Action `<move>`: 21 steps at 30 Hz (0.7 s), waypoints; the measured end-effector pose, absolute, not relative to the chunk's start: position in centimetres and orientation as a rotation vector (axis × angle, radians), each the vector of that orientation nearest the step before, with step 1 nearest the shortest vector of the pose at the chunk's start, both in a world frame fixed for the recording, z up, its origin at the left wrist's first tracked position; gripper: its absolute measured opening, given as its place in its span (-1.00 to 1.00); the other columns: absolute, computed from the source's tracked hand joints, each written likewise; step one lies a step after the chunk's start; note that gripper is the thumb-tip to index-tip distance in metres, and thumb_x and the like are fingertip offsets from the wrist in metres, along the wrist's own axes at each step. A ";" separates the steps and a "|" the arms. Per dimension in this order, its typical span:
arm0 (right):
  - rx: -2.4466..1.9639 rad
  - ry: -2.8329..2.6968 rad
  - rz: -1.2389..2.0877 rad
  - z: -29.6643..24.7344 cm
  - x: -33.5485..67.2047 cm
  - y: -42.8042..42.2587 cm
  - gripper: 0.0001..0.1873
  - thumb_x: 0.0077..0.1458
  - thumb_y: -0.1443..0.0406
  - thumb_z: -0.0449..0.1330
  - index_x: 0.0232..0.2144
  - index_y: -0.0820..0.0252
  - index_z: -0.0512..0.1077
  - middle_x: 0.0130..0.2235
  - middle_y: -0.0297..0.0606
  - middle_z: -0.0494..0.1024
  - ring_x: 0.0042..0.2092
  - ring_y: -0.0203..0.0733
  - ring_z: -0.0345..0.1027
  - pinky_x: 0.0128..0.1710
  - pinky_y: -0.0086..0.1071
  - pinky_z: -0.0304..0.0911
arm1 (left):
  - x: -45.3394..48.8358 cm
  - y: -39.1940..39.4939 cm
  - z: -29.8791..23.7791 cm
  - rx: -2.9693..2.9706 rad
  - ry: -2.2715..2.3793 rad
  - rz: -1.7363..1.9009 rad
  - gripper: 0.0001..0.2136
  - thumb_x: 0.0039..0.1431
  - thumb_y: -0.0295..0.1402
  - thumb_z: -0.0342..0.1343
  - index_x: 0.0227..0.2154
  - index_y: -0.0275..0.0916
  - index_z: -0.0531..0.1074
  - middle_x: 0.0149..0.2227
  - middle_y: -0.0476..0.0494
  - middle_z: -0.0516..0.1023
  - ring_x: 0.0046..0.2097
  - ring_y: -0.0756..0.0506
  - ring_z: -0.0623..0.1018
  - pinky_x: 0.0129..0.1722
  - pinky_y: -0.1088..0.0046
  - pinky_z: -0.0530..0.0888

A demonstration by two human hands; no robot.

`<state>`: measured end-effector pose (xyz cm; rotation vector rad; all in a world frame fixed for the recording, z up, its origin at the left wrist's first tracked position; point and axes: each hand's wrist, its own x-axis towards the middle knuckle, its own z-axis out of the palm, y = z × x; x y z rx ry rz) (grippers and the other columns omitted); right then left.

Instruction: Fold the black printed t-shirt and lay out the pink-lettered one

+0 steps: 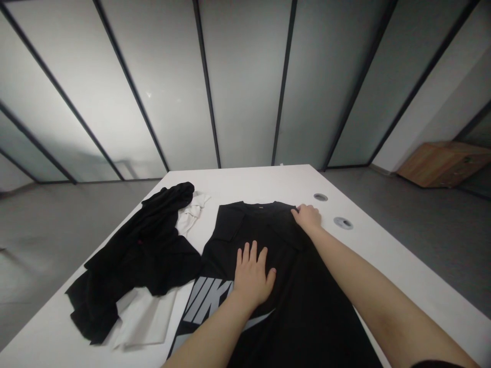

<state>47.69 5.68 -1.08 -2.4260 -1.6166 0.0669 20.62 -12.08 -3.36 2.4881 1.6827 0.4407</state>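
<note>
Seen from a head-worn camera, a person's left hand [251, 273] lies on the chest of a black short-sleeved cloth T-shirt [303, 312], fingers fanned wide and flat against the fabric. The right hand [307, 217] rests at the T-shirt's far shoulder, fingers close together at the edge; whether they pinch the cloth cannot be told.

The T-shirt lies spread on a long white rectangular counter [238, 181], collar pointing away from the person, with large grey block lettering near its hem, partly under the left forearm. To the left of the T-shirt, a crumpled black garment [134, 250] sits in a loose heap, just beside it. A rumpled white cloth [191, 212] pokes out beyond that heap, level with the T-shirt's collar, and a flatter white cloth [143, 317] lies under the heap's near edge.

Past the T-shirt's far shoulder, two round metal cable grommets [343, 223] are set into the counter top. Beyond the T-shirt and the counter's far end, tall frosted glass panels [245, 82] in dark slanting frames form the wall. Grey flooring [57, 245] spreads on both sides of the counter, and a low wooden cabinet [441, 163] stands far to the T-shirt's right, against a white wall [418, 112].
</note>
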 end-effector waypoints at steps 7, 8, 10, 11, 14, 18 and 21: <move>-2.425 -1.599 0.103 -1.2 48.4 6.4 -0.63 0.45 0.20 0.01 0.05 0.22 0.54 0.04 0.05 0.61 0.06 0.06 0.52 -0.04 -0.21 0.36 | 20.5 -12.2 -3.1 2.496 1.679 0.401 -0.37 0.43 0.05 -0.10 0.44 -0.10 0.23 0.52 -0.27 0.12 0.51 -0.41 0.10 0.46 -0.15 0.07; -2.423 -1.592 0.096 -1.2 48.5 6.4 -0.63 0.46 0.20 0.00 0.06 0.22 0.52 0.05 0.06 0.60 0.06 0.06 0.52 -0.05 -0.21 0.35 | 20.5 -12.2 -3.1 2.498 1.679 0.390 -0.37 0.43 0.05 -0.10 0.44 -0.10 0.22 0.52 -0.27 0.12 0.51 -0.41 0.10 0.46 -0.15 0.08; -2.418 -1.583 0.082 -1.1 48.7 6.2 -0.63 0.46 0.22 -0.01 0.10 0.22 0.49 0.06 0.06 0.58 0.05 0.06 0.51 -0.06 -0.20 0.35 | 20.5 -12.2 -2.9 2.497 1.678 0.380 -0.37 0.43 0.05 -0.10 0.45 -0.10 0.22 0.52 -0.26 0.11 0.51 -0.41 0.11 0.46 -0.15 0.08; -2.413 -1.584 0.075 -1.0 48.7 6.1 -0.64 0.46 0.22 -0.01 0.10 0.22 0.48 0.07 0.06 0.57 0.04 0.06 0.51 -0.06 -0.20 0.35 | 20.5 -12.2 -2.9 2.495 1.677 0.382 -0.37 0.43 0.05 -0.11 0.44 -0.10 0.22 0.52 -0.26 0.12 0.51 -0.41 0.11 0.46 -0.15 0.08; -2.386 -1.600 0.049 -0.5 48.4 5.9 -0.63 0.46 0.26 -0.05 0.09 0.24 0.48 0.06 0.09 0.55 0.02 0.06 0.50 -0.06 -0.19 0.34 | 20.5 -12.2 -2.9 2.484 1.669 0.408 -0.37 0.43 0.06 -0.11 0.43 -0.10 0.24 0.51 -0.28 0.14 0.51 -0.41 0.12 0.46 -0.15 0.08; -2.323 -1.640 -0.031 0.3 46.5 5.6 -0.55 0.46 0.28 -0.13 0.13 0.29 0.47 0.13 0.18 0.49 0.12 0.16 0.42 0.04 -0.09 0.30 | 20.4 -12.2 -2.9 2.467 1.662 0.442 -0.37 0.42 0.06 -0.09 0.42 -0.11 0.26 0.50 -0.30 0.15 0.51 -0.41 0.12 0.45 -0.15 0.09; -2.206 -1.777 -0.064 -0.3 44.0 4.4 -0.55 0.44 0.20 -0.05 0.20 0.22 0.44 0.22 0.10 0.46 0.23 0.16 0.32 0.19 -0.07 0.21 | 20.5 -12.2 -3.0 2.467 1.664 0.450 -0.38 0.42 0.06 -0.08 0.42 -0.10 0.26 0.50 -0.30 0.16 0.51 -0.41 0.12 0.46 -0.14 0.08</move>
